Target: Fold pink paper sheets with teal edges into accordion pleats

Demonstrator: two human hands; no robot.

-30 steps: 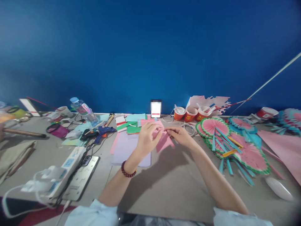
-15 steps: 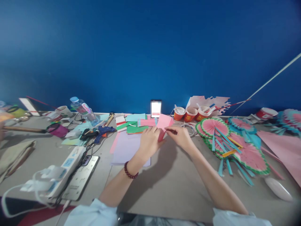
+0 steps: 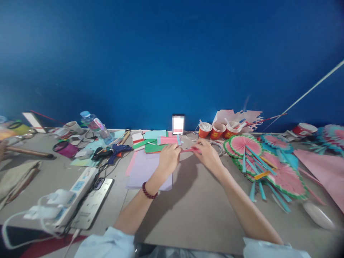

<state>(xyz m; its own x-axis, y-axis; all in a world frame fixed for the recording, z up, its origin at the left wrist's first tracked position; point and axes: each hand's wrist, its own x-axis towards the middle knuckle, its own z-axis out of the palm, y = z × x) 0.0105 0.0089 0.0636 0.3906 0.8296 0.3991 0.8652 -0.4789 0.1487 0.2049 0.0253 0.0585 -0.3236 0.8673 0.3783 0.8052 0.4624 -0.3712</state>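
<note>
My left hand (image 3: 168,157) and my right hand (image 3: 206,153) are both closed on a folded pink paper (image 3: 189,150), held edge-on between them just above the grey table (image 3: 193,211). A red bead bracelet (image 3: 148,192) is on my left wrist. Under my left hand lies a pale lilac sheet (image 3: 145,171). Beyond my hands lies a stack of green, teal and pink papers (image 3: 156,141).
Pink and green paper fans with blue strips (image 3: 264,165) spread at the right, beside a large pink sheet (image 3: 322,168). Three red paper cups (image 3: 216,130) and a phone (image 3: 178,124) stand at the back. A glue gun (image 3: 113,150), bottle (image 3: 95,125) and power strip (image 3: 77,188) are at the left.
The pink paper lay slanted in my hands, was tipped upright, and is now turned flat and edge-on. Both hands have shifted slightly away from me.
</note>
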